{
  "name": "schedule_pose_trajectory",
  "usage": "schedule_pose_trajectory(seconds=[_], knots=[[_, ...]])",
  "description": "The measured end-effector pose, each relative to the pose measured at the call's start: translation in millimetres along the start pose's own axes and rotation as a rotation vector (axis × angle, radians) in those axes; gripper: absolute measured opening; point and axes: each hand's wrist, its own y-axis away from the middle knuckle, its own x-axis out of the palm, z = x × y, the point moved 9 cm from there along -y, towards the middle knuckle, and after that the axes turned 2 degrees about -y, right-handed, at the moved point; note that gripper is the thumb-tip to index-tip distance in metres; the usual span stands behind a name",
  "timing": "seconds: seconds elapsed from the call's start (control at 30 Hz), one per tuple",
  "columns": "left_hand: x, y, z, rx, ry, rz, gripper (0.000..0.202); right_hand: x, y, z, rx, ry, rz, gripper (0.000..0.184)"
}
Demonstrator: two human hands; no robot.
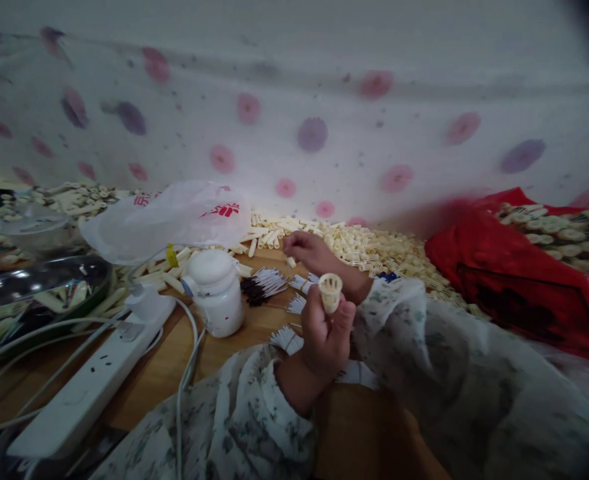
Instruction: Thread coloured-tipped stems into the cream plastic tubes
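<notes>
My left hand (327, 330) is closed around a cream hollow plastic part (331, 292), its round slotted mouth turned up. Behind it, my right hand (308, 252) reaches across to the left with its fingers bent. At its fingertips is a small cream plastic piece (291, 263), apparently pinched. Below that hand lie bundles of thin white sticks (301, 283) and a bundle of white sticks with black ends (265, 285). A heap of small cream plastic parts (369, 250) spreads just beyond my right wrist.
To the left stand a white lidded jar (218, 293) and a white power strip (94, 373) with loose cables. Farther back are a white plastic bag (169, 223) and a shiny metal bowl (99, 273). On the right a red bag (514, 267) sits beside more cream parts.
</notes>
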Motion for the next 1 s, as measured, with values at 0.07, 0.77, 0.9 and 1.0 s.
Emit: schedule_pose_trajectory(seconds=[0.07,0.77,0.9,1.0], knots=[[-6.9,-6,4,-0.043,-0.001,-0.08,0.023,-34,15,4,0.038,-0.128,-0.085,0.011],[35.1,1,58,-0.58,0.082,0.267,0.022,-77,158,-23,0.228,-0.759,-0.413,0.012],[38.7,5,63,-0.632,0.134,0.293,0.027,-86,160,-18,0.214,-0.524,-0.437,0.013],[40.1,5,63,-0.608,0.091,0.33,0.027,-99,160,0,0.143,-0.166,-0.449,0.008]])
